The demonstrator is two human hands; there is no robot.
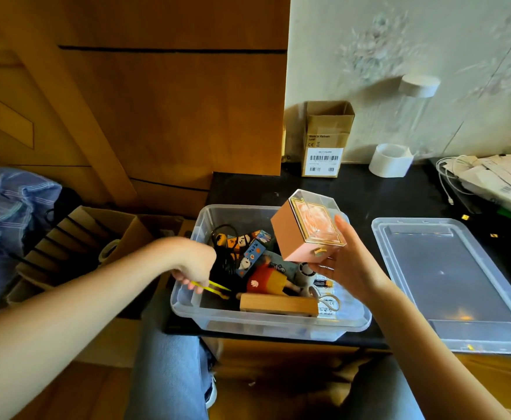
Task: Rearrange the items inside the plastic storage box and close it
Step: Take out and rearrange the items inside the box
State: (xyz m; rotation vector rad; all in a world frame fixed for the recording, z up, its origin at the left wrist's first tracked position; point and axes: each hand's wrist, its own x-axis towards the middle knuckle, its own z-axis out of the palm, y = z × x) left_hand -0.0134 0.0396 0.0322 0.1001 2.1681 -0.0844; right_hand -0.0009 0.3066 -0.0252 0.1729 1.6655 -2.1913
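Over the open storage box (270, 321) on the dark countertop (369, 189), both hands are busy. Up high goes the right hand (346, 268), carrying a small pink display case (305, 227) with a clear top, tilted, above the box's right half. The fingers cup it from below and behind, one fingertip up along its clear face, the thumb side under the lower corner. It looks light and rigid, but that clear cover is likely slick and easy to scuff or crack, so the solid pink base is the safer place to hold, and that is roughly where the palm sits now.

Down at the box's left edge, the left hand (192, 268) is curled round something thin and yellow (216, 287), maybe tweezers or a clip; too blurred to say. It pokes out of the fist toward the clutter inside.

And clutter it is: a wooden block (278, 305) along the near wall, a red and yellow figure (267, 281) just behind it, printed little cartons (248, 253) and a black cord (223, 237) further back. The wood should handle stiff and solid; the cord is floppy and will snag.

Off to the right, the clear lid (457, 283) lies flat on the counter, just beside the box and not yet on. The case hangs clear of everything below.
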